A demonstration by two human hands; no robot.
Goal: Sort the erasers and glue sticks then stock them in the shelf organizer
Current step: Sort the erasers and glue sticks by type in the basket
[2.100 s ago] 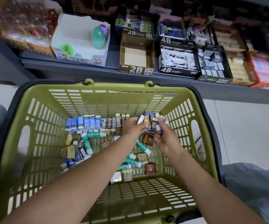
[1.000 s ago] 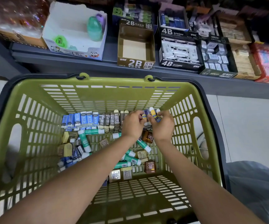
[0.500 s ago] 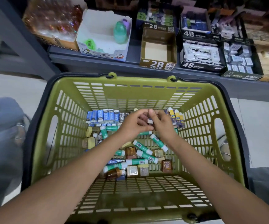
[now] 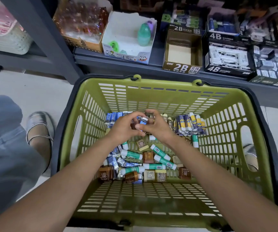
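One small blue eraser (image 4: 143, 123) sits pinched between both hands over the far half of the green basket (image 4: 255, 148), its long axis running toward one o'clock. Left hand (image 4: 124, 127) curls fingers round its lower end; right hand (image 4: 158, 127) closes on it from three o'clock, about equally near. At twelve o'clock stands the row of blue erasers (image 4: 114, 116) along the far wall; yellow glue sticks (image 4: 191, 123) stand at three, loose green glue sticks (image 4: 161, 155) at six, nothing blocking
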